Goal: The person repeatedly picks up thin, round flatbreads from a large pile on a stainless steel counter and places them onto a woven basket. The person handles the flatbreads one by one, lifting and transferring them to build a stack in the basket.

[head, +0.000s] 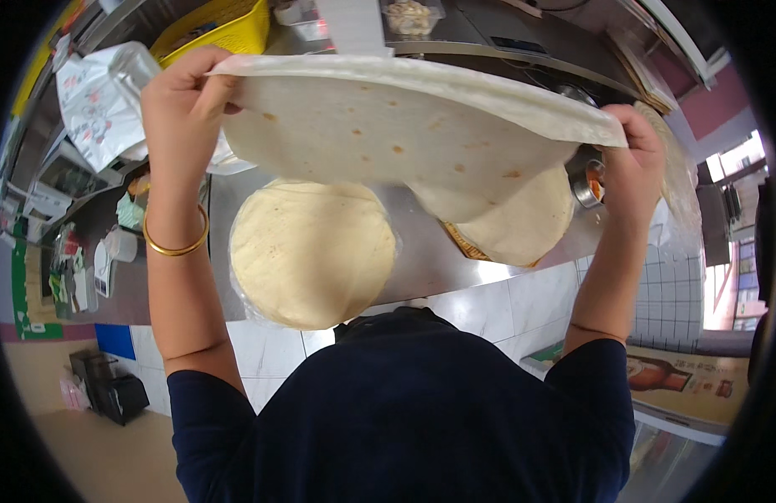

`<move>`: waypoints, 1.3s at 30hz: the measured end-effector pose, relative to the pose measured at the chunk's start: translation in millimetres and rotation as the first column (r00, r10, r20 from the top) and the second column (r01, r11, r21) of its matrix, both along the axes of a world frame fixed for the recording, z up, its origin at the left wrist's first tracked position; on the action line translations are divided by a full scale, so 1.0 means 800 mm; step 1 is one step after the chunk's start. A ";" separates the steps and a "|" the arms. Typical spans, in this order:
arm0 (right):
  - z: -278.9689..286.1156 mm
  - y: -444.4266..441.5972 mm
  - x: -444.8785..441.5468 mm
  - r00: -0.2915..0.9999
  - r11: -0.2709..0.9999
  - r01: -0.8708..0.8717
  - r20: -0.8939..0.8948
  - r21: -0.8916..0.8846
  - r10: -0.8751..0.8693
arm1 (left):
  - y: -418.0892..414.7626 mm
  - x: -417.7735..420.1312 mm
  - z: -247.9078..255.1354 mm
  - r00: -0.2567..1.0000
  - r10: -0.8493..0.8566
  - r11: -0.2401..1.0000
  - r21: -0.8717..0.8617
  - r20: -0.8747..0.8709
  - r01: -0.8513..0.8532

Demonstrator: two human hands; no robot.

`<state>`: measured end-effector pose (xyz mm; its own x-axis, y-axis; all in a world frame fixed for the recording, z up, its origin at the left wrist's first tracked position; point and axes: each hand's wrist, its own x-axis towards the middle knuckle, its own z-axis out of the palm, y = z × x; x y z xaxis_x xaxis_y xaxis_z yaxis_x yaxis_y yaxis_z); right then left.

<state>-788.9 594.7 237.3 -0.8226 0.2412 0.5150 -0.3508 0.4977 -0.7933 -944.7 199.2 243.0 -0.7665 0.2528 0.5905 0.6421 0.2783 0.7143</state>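
A large thin flatbread sheet [375, 126] with brown toasted spots hangs stretched between my two hands. My left hand [190, 94] pinches its upper left edge, and my right hand [636, 151] grips the upper right corner. Below on the left, a round stack of pale flatbreads [312, 258] lies on clear plastic. To the right, another round flatbread [526, 220] rests on a woven tray [466, 244]; the lower part of the held sheet hangs over it and hides some of it.
The steel worktop [419, 270] carries both piles. A metal container [590, 185] stands near my right hand. A yellow basket [218, 28] and a white plastic bag [101, 100] are at the back left. A white kitchen scale [103, 269] sits farther left.
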 end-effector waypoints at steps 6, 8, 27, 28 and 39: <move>-0.020 0.103 0.019 0.986 0.987 0.161 0.042 -0.023 -0.160 | 0.146 -0.014 -0.038 0.996 -0.076 0.963 -0.263 -0.039 0.063; -0.047 0.158 0.010 0.976 0.982 0.189 0.108 0.020 -0.191 | 0.201 -0.033 -0.066 0.984 -0.164 0.949 -0.282 -0.068 0.139; -0.314 0.276 0.136 0.915 0.863 0.262 0.173 0.432 -0.364 | 0.341 0.056 -0.313 0.918 -0.382 0.860 -0.323 0.107 0.395; -0.351 0.266 0.152 0.894 0.868 0.248 0.244 0.431 -0.377 | 0.334 0.075 -0.348 0.918 -0.384 0.840 -0.374 0.100 0.392; -0.439 0.101 0.130 0.939 0.861 0.221 0.139 0.459 -0.316 | 0.110 0.158 -0.441 0.988 -0.001 0.875 -0.477 0.156 0.076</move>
